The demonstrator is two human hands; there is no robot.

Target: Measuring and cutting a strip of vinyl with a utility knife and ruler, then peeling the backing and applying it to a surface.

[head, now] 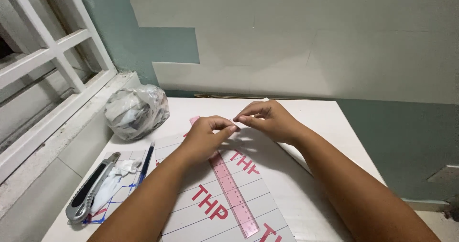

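Head view, only one. Both hands meet above the far end of a pink ruler (229, 184) that lies slanting across a white lined sheet (267, 189) with red letters, on a white surface (325, 118).

Risks, judged from this frame:
- Whatever is pinched between the fingertips is too small to make out; a thing that small could easily slip out and vanish against the white sheet.
- The forearms hang over the ruler, so a nudge from a wrist could skew it off the lines.
- The utility knife (91, 188) lies at the near left edge of the surface, near the left elbow; a sweep of that arm could knock it off. Can't tell whether the blade is out.

Left hand (205, 137): fingers curled in, thumb and forefinger tips closed in a pinch, right over the ruler's far end; contact with the ruler is not clear. Right hand (270, 120): also nearly closed, thumb and forefinger pinched, other fingers bent loosely, its tips almost touching the left hand's.

Around: crumpled white scrap (117, 172) and a dark pen (146, 163) beside the knife, and a stuffed clear plastic bag (136, 110) by the window ledge.
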